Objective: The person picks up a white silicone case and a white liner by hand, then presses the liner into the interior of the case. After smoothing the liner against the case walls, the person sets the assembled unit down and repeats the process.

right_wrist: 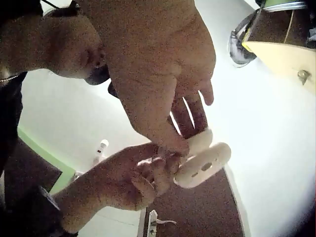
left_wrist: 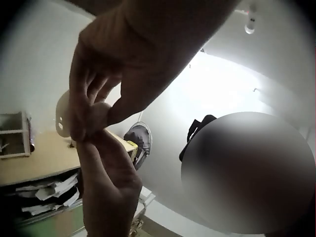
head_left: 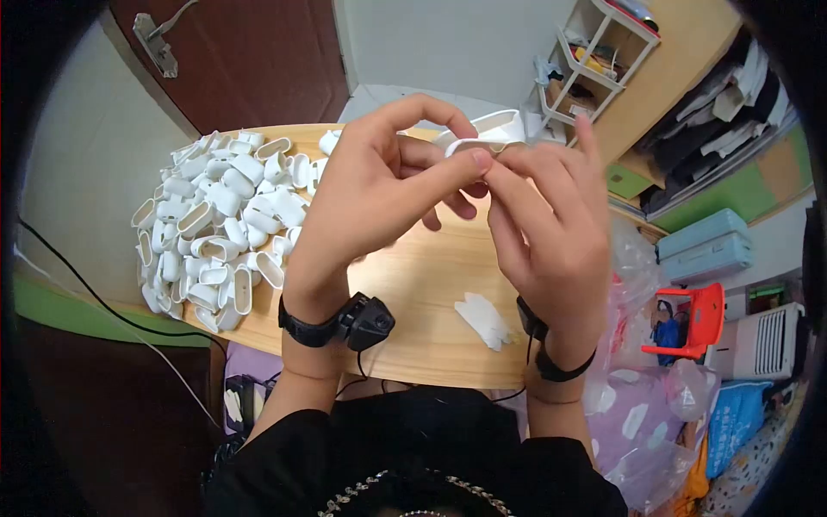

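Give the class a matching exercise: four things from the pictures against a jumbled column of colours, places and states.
Column one
1. Door
2. Heap of white cases
3. White case with holes
4. Chair

Column two
A. Red
B. Pinched by left hand and right hand
C. Brown
D. On the table's left side

Pairs: 1-C, 2-D, 3-B, 4-A

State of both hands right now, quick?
Left hand: closed, pinching the white earbud case shell.
Right hand: closed, pinching the same shell; the hidden fingertips' exact grip can't be told.
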`<action>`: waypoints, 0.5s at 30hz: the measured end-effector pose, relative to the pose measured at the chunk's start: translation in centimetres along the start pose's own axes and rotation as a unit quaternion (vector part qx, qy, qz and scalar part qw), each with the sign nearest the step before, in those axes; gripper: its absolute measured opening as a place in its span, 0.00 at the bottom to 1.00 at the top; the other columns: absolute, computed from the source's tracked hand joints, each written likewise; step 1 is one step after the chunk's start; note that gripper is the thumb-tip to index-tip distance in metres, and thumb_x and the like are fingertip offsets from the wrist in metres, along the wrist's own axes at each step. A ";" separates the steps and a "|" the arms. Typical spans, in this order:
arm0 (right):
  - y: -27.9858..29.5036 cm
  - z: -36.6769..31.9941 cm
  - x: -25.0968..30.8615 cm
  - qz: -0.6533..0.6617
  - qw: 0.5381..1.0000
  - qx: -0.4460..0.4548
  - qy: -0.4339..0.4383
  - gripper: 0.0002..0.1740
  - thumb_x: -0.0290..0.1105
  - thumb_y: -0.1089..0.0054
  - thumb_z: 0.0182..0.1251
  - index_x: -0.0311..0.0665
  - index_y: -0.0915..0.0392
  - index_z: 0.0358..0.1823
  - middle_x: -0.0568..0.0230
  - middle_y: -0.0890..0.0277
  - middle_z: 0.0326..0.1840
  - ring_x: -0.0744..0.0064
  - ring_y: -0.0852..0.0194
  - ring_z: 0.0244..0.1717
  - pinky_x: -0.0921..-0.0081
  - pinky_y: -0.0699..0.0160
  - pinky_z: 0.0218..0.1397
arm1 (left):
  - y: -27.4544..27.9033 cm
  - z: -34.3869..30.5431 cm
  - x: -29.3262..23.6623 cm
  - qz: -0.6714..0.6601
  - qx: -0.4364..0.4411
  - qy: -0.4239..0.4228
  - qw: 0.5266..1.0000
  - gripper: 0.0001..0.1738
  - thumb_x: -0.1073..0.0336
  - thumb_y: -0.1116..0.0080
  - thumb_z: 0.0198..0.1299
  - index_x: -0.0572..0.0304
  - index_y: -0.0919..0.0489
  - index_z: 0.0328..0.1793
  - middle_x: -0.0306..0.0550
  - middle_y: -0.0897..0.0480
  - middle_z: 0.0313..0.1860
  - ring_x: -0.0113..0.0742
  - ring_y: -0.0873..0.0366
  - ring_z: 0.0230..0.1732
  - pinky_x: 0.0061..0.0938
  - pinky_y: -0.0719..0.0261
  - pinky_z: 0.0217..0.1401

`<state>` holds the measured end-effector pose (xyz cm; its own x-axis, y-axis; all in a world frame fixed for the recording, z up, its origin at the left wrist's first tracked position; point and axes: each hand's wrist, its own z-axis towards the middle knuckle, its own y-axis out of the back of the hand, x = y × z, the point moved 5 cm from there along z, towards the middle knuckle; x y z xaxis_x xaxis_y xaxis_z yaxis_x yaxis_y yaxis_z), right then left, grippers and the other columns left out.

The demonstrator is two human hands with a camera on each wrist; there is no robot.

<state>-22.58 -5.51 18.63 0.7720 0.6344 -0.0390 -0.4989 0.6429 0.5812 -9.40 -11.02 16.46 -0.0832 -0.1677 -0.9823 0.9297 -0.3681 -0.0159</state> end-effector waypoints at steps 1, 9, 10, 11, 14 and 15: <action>0.0 0.0 -0.4 0.044 0.999 -0.002 -0.015 0.14 0.21 0.36 0.47 0.35 0.20 0.39 0.61 0.24 0.40 0.61 0.25 0.41 0.48 0.35 0.67 | 0.2 0.2 0.2 0.014 -0.009 0.013 1.000 0.13 0.67 0.37 0.61 0.63 0.25 0.48 0.49 0.15 0.31 0.29 0.16 0.26 0.13 0.30 0.19; -1.9 -2.0 -5.4 0.286 0.898 -0.027 -0.333 0.09 0.23 0.34 0.54 0.32 0.20 0.38 0.63 0.21 0.32 0.79 0.22 0.32 0.83 0.24 0.34 | 0.7 0.8 1.3 0.045 -0.026 -0.005 0.999 0.13 0.70 0.31 0.53 0.60 0.25 0.39 0.45 0.15 0.27 0.29 0.15 0.28 0.13 0.28 0.19; -2.3 -2.3 -5.7 0.332 0.870 -0.015 -0.363 0.09 0.23 0.35 0.55 0.32 0.20 0.38 0.64 0.21 0.32 0.79 0.22 0.31 0.83 0.24 0.34 | 0.5 0.9 1.5 0.056 -0.022 0.002 0.998 0.13 0.70 0.30 0.53 0.60 0.25 0.38 0.45 0.15 0.27 0.28 0.15 0.27 0.13 0.29 0.19; -2.8 -2.6 -6.0 0.377 0.840 -0.002 -0.391 0.08 0.22 0.35 0.55 0.31 0.20 0.38 0.64 0.21 0.32 0.80 0.22 0.30 0.83 0.23 0.34 | 0.3 1.0 1.7 0.065 -0.018 0.008 0.998 0.13 0.70 0.30 0.52 0.60 0.26 0.38 0.45 0.15 0.27 0.28 0.15 0.27 0.13 0.29 0.19; -2.7 -2.9 -6.4 0.334 0.873 -0.001 -0.356 0.08 0.21 0.37 0.56 0.30 0.20 0.38 0.64 0.21 0.32 0.80 0.22 0.30 0.83 0.20 0.36 | -0.2 1.1 2.1 0.185 -0.035 0.014 0.982 0.11 0.68 0.32 0.54 0.62 0.25 0.35 0.46 0.15 0.26 0.28 0.15 0.28 0.14 0.28 0.19; -2.9 -3.0 -6.5 0.330 0.876 0.000 -0.353 0.08 0.21 0.37 0.55 0.30 0.20 0.37 0.64 0.21 0.33 0.80 0.22 0.30 0.82 0.20 0.37 | -0.4 1.1 2.4 0.209 -0.041 0.013 0.977 0.11 0.68 0.32 0.54 0.63 0.25 0.35 0.46 0.15 0.26 0.28 0.15 0.28 0.14 0.28 0.19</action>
<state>-27.32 -10.19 14.76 0.3669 0.4443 0.8173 -0.9280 0.2356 0.2886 -10.33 -12.28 14.32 0.3175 -0.2644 -0.9107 0.9062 -0.1983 0.3735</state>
